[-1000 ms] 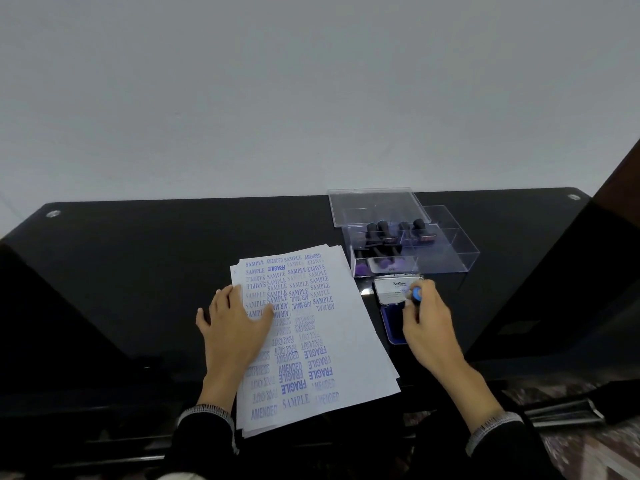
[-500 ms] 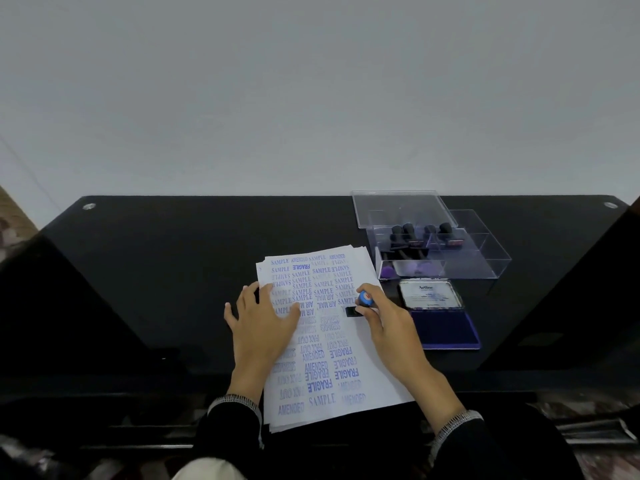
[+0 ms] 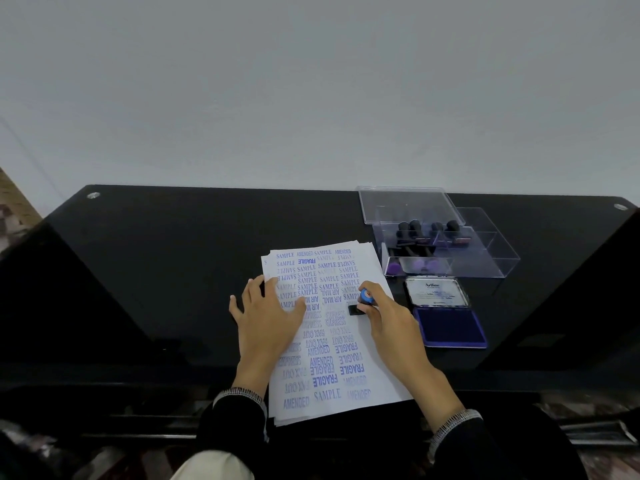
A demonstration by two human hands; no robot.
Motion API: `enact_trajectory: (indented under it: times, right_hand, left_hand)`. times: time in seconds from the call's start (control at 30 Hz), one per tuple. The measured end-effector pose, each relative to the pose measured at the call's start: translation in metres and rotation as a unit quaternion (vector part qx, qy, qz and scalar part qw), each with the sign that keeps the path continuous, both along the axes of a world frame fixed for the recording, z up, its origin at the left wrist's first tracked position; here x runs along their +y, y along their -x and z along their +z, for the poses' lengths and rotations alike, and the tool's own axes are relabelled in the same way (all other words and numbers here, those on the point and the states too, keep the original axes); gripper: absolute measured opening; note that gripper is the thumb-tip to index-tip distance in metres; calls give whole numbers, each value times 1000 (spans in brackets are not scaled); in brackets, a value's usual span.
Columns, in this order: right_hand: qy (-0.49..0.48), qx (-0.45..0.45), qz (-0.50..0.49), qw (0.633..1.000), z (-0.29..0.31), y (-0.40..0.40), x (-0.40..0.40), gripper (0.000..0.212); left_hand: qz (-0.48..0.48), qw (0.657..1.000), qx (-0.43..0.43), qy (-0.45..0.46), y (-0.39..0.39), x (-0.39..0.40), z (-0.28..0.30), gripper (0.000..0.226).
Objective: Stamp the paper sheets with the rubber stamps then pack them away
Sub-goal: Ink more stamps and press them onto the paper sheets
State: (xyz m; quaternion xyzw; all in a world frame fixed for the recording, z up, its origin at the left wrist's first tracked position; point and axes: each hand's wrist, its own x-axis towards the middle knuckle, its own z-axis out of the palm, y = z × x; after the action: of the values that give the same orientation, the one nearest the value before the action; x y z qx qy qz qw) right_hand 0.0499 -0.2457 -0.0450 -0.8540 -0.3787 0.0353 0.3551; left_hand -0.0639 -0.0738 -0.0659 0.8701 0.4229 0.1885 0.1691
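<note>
Landmark: the stack of paper sheets (image 3: pixel 367 341), lying near the front edge of the black table (image 3: pixel 173 271) with its long axis running from the person toward the wall, tilted slightly. Right hand (image 3: pixel 391 327) pinches a rubber stamp (image 3: pixel 360 303) with a blue-topped knob; the dark base sits on the right-centre of the top sheet, apparently in contact with the paper, though contact cannot be confirmed. Left hand (image 3: pixel 266 313) lies flat, fingers spread, on the left edge of the stack, holding it down. Top sheet is densely covered in blue impressions (SAMPLE, AMENDED, FRAGILE, AIR MAIL, FAX OUT), some inverted; a strip along its right side is still bare. Ink pad (image 3: pixel 450 329), lid open, lies just right of the stack, on the right hand's side, so re-inking falls to that hand. Clear plastic box (image 3: pixel 485 258), lid off, sits beyond the pad, right of the stack's far corner, with several black-handled stamps (image 3: pixel 429 230) inside. Judgement: stamping step in progress; packing not yet begun.
</note>
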Motion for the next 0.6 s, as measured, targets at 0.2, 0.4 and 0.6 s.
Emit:
enact_trajectory:
  times: [0.2,0.4,0.6]
  right_hand:
    - [17,6,-4,1000,3,2,1,38]
    - [24,-14,-9,1000,0,2,3,39]
    - [40,-41,-2,998,-6,0,4,41]
  left_hand:
    - [-1,1000,5,0,0,0,0,66]
    - [-1,1000,5,1,1,0,0,65]
    - [1,1000,8,-1,0,1,-1,65]
